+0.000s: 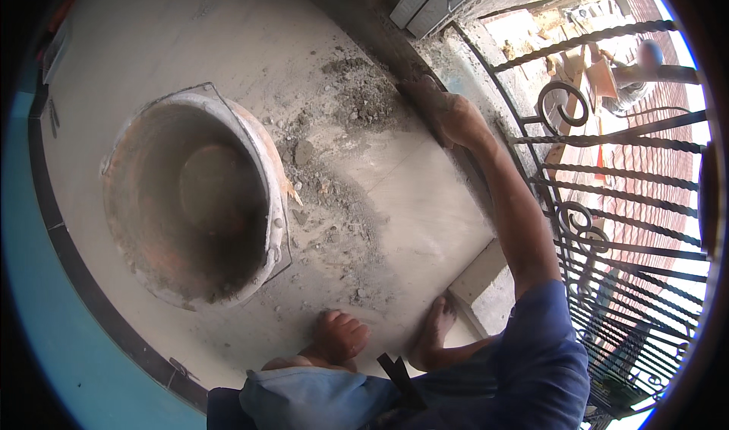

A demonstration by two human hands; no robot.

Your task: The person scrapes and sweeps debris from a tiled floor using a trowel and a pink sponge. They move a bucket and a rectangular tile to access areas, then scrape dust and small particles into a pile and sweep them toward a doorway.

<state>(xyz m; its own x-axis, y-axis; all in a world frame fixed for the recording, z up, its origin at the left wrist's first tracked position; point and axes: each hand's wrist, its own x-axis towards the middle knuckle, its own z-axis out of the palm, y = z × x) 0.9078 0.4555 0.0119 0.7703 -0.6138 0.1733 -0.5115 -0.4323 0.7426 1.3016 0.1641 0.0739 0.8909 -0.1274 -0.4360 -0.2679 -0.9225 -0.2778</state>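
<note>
Gritty flr [425, 194]; R hand [458, 120] at dark strip [374, 38], can't tell grip; L hand [343, 334] curled, fingers together.

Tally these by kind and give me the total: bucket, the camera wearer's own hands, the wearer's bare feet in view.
Bucket: 1
Hands: 2, the left hand and the right hand
Bare foot: 1
Total: 4
</note>
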